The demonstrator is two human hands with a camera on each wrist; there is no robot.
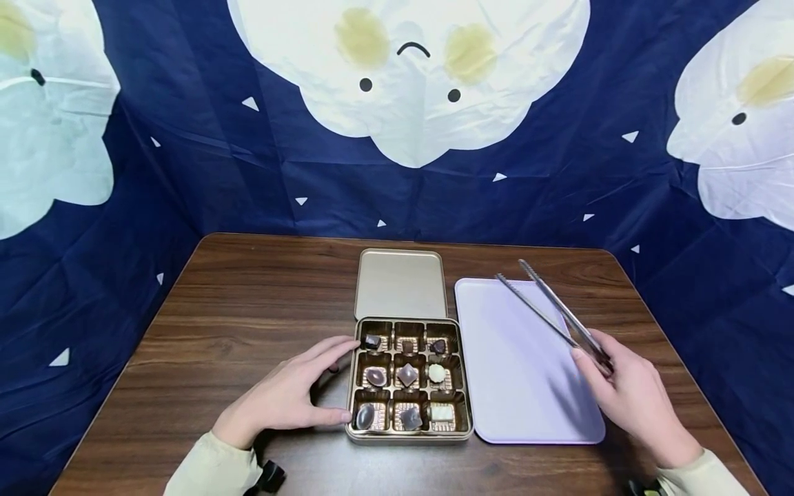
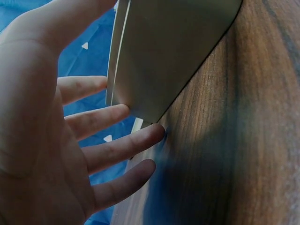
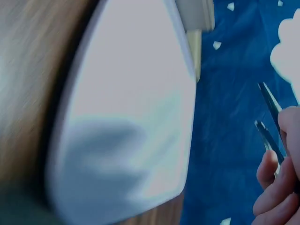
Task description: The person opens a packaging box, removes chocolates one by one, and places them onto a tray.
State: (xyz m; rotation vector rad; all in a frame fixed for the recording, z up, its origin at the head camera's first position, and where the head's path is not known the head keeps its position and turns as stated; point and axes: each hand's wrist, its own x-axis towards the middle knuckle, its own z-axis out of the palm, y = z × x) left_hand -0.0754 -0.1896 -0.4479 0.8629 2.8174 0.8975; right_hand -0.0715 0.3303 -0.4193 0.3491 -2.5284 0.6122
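Note:
My left hand [image 1: 291,393] lies at the left side of a gold chocolate tin [image 1: 409,439], thumb and fingertips against its wall. In the left wrist view, its fingers [image 2: 112,150] are spread and fairly straight beside the tin's side [image 2: 159,51]. The tin's divided tray holds several chocolates, among them a round white one [image 1: 437,373] and a dark oval one [image 1: 365,416]. My right hand [image 1: 633,393] grips metal tongs [image 1: 573,324], whose arms stand apart over the lilac tray [image 1: 521,386]. Nothing is between the tong tips.
A gold lid [image 1: 402,284] lies just behind the tin. The lilac tray stands right beside the tin on the wooden table [image 1: 248,310]. Dark blue cloth [image 1: 248,186] with white clouds surrounds the table's back and sides.

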